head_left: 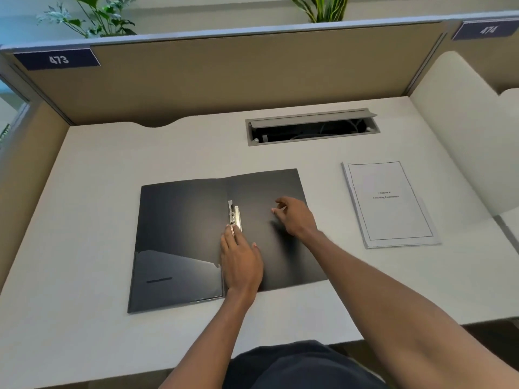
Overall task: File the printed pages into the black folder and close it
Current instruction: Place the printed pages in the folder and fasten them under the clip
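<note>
Open black folder (182, 234) on desk (84, 346); left hand (241, 262) flat, fingertips apparently touching metal clip (234, 216); right hand (295, 217) loosely spread, empty; printed pages (389, 203) well right.

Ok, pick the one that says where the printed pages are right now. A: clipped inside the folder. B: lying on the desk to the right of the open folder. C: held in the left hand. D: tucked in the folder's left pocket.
B: the pages lie flat on the desk, clear of the open folder, and neither hand touches them.
</note>
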